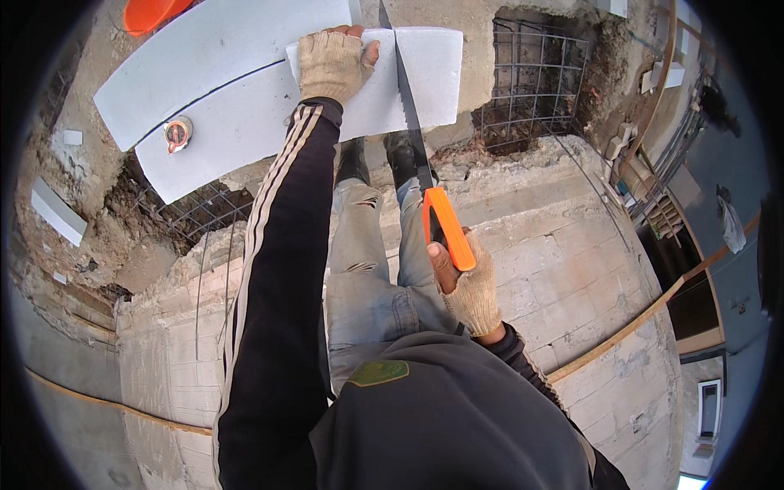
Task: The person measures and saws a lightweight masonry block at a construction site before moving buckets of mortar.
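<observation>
In a fingerless knit glove, my left hand (333, 67) presses on a white foam block (367, 90), fingers over its far edge and thumb to the side. My right hand (472, 287), gloved alike, is wrapped around the orange handle (447, 229) of a hand saw. The dark toothed saw blade (411, 114) runs away from me across the block, right of my left hand; a piece of the block lies on the blade's right side. Beneath and to the left are larger white foam boards (220, 114). A tape measure (177, 133) rests on the nearer board.
An orange bucket (151, 12) stands at the far left. Rebar cages show in rough pits, one right of the block (535, 77), another below the boards (200, 211). A white foam offcut (59, 211) lies at left. My boots (353, 159) stand close to the block.
</observation>
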`<act>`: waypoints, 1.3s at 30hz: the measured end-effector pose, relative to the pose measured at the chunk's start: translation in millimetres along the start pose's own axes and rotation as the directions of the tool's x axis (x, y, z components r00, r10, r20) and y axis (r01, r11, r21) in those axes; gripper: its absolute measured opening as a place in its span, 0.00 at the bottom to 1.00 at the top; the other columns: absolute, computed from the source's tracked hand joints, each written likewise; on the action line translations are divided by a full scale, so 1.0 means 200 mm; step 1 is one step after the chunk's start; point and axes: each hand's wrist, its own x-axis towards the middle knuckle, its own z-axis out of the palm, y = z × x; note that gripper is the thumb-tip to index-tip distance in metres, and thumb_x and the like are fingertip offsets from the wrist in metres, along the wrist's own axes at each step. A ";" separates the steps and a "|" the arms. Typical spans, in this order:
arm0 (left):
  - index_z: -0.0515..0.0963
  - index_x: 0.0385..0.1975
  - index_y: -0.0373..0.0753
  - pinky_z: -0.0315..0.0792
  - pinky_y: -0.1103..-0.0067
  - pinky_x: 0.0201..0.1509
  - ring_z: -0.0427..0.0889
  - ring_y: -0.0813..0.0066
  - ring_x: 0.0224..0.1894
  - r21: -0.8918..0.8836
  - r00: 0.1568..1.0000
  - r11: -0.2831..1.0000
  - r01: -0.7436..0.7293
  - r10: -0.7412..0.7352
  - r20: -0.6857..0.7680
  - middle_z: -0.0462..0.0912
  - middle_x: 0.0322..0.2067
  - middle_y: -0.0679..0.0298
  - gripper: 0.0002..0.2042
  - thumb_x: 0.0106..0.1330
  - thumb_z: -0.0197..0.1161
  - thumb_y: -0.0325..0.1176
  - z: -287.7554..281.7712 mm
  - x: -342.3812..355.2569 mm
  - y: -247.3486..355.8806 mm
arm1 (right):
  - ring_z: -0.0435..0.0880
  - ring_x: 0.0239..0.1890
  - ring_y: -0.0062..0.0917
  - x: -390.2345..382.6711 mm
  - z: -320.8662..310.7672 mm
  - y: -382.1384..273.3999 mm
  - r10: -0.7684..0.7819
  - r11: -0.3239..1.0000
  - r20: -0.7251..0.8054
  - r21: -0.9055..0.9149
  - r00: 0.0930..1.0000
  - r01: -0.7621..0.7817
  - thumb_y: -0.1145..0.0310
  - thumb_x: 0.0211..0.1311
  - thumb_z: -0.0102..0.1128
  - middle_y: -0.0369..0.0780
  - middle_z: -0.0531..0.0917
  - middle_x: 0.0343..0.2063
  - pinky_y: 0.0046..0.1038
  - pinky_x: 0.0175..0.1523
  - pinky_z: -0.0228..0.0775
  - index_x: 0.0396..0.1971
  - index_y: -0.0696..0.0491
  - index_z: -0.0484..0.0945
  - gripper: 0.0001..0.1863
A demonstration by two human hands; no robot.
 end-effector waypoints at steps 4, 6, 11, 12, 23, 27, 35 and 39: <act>0.82 0.52 0.44 0.67 0.58 0.60 0.81 0.59 0.55 -0.008 0.996 0.999 -0.036 0.036 -0.080 0.85 0.49 0.58 0.24 0.70 0.57 0.56 0.01 0.07 0.02 | 0.75 0.24 0.33 0.22 0.01 0.00 0.122 0.991 0.095 -0.071 0.988 -0.115 0.50 0.69 0.63 0.42 0.73 0.22 0.33 0.31 0.67 0.34 0.59 0.76 0.23; 0.82 0.52 0.44 0.67 0.58 0.60 0.81 0.59 0.54 -0.040 0.999 0.999 -0.027 0.026 -0.021 0.85 0.49 0.58 0.24 0.70 0.57 0.56 -0.01 0.04 0.02 | 0.78 0.26 0.36 0.29 0.02 -0.02 0.165 0.983 0.133 -0.106 0.977 -0.151 0.55 0.69 0.65 0.43 0.75 0.23 0.35 0.32 0.69 0.37 0.58 0.77 0.19; 0.82 0.52 0.45 0.67 0.59 0.58 0.83 0.60 0.51 0.003 0.995 0.999 -0.041 0.042 -0.091 0.86 0.48 0.59 0.23 0.70 0.57 0.55 0.01 0.04 -0.01 | 0.77 0.27 0.40 -0.02 -0.06 0.03 0.067 0.994 0.093 -0.095 0.993 -0.059 0.55 0.68 0.65 0.45 0.76 0.24 0.36 0.33 0.69 0.33 0.59 0.74 0.20; 0.82 0.52 0.45 0.67 0.58 0.58 0.83 0.60 0.51 -0.003 0.997 0.999 -0.038 0.038 -0.070 0.86 0.48 0.59 0.22 0.70 0.57 0.55 0.00 0.02 0.00 | 0.77 0.27 0.41 -0.05 -0.11 0.02 0.121 0.990 0.131 -0.095 0.984 -0.109 0.55 0.68 0.65 0.46 0.76 0.25 0.37 0.33 0.69 0.33 0.60 0.74 0.21; 0.82 0.52 0.45 0.68 0.59 0.58 0.83 0.60 0.52 0.003 0.997 0.999 -0.039 0.039 -0.065 0.86 0.47 0.60 0.22 0.70 0.57 0.55 -0.04 0.06 0.00 | 0.78 0.24 0.37 -0.10 -0.04 0.08 0.041 0.996 0.052 -0.083 0.998 -0.036 0.50 0.70 0.61 0.45 0.74 0.22 0.34 0.30 0.67 0.33 0.59 0.73 0.24; 0.82 0.52 0.45 0.68 0.59 0.58 0.82 0.60 0.53 -0.004 0.997 0.999 -0.042 0.041 -0.066 0.86 0.47 0.60 0.22 0.70 0.57 0.55 -0.01 0.05 0.02 | 0.78 0.28 0.47 0.28 0.01 0.11 0.077 0.980 0.124 -0.190 0.989 -0.053 0.55 0.69 0.64 0.48 0.74 0.23 0.40 0.31 0.68 0.31 0.59 0.74 0.20; 0.82 0.52 0.46 0.66 0.59 0.59 0.82 0.61 0.53 0.010 0.999 1.000 -0.015 0.016 -0.037 0.86 0.48 0.60 0.22 0.69 0.58 0.55 -0.01 0.00 0.01 | 0.80 0.29 0.47 -0.22 -0.13 0.14 0.068 0.987 0.176 -0.152 0.982 -0.041 0.55 0.70 0.61 0.48 0.76 0.28 0.40 0.35 0.71 0.52 0.60 0.76 0.23; 0.82 0.53 0.46 0.65 0.59 0.60 0.81 0.62 0.54 0.020 0.998 0.999 -0.045 0.046 -0.052 0.85 0.49 0.60 0.23 0.69 0.57 0.56 -0.02 0.07 0.03 | 0.76 0.24 0.43 0.28 0.05 0.19 0.106 0.987 0.122 -0.137 0.987 -0.089 0.51 0.69 0.63 0.47 0.74 0.23 0.38 0.31 0.67 0.35 0.59 0.75 0.22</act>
